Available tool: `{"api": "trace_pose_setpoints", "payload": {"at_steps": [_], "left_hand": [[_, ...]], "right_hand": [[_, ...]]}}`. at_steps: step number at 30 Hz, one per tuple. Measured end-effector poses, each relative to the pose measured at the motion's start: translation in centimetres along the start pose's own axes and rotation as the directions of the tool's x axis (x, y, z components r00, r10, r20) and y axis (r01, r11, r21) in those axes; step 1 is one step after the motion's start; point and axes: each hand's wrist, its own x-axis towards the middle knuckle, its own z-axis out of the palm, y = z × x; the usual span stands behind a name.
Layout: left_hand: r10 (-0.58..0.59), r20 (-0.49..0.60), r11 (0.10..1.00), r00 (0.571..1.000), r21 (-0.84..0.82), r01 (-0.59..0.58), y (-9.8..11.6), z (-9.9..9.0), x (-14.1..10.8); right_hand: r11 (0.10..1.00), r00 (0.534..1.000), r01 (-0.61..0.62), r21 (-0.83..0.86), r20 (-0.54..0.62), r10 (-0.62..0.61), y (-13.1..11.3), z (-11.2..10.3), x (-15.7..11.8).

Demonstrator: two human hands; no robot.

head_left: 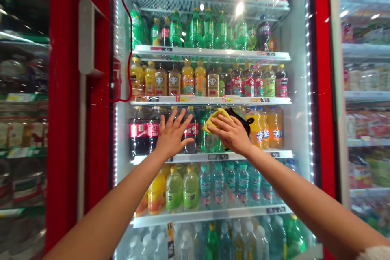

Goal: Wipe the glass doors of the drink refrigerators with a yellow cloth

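A glass door (210, 130) of a drinks fridge stands in front of me, with lit shelves of bottles behind it. My left hand (173, 134) is raised toward the glass, fingers spread, holding nothing; whether its palm touches the pane I cannot tell. To its right, my right hand (231, 132) grips a cloth (217, 118), yellow on one side with a dark part and a loop sticking out at the right. The cloth appears pressed flat against the glass under my fingers. Cola bottles (138, 132) show behind my left hand, orange soda bottles (276, 128) right of the cloth.
A grey door handle (88, 36) sticks out on the red frame (99, 138) at left. Another glass-fronted fridge (24, 109) stands farther left, and shelves of drinks (367, 95) show at right. Red line markings (131, 44) run down the glass.
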Motion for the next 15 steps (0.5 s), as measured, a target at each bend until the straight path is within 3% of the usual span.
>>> {"api": "trace_pose_setpoints", "payload": {"at_steps": [2, 4, 8, 10, 12, 15], "left_hand": [[0.008, -0.013, 1.0, 1.0, -0.004, -0.008, -0.1, 0.2, -0.2], [0.012, -0.025, 1.0, 1.0, -0.009, -0.013, -0.1, 0.3, -0.2], [0.039, -0.041, 0.999, 0.998, -0.024, -0.04, -0.5, 0.4, -0.3], [0.069, -0.046, 0.997, 0.997, -0.03, -0.07, -0.9, 0.3, -0.6], [0.103, -0.042, 0.994, 0.994, -0.03, -0.104, -1.6, 0.2, -1.2], [0.154, -0.012, 0.988, 0.988, -0.024, -0.155, -3.2, 0.0, -2.4]], "right_hand": [[0.999, 0.998, -0.052, -0.002, -0.04, 0.052, 1.5, -0.5, -0.8], [0.983, 0.977, -0.183, -0.006, -0.108, 0.182, 2.3, -0.3, 0.7], [0.933, 0.918, -0.358, -0.014, -0.188, 0.35, 0.0, 1.4, 5.7], [0.952, 0.942, -0.305, -0.021, -0.156, 0.298, -1.8, 1.9, 6.0], [0.987, 0.984, -0.158, -0.014, -0.08, 0.157, -2.6, 1.6, 4.4], [1.0, 1.0, 0.022, 0.022, -0.011, -0.022, -1.5, 0.4, 1.0]]}}
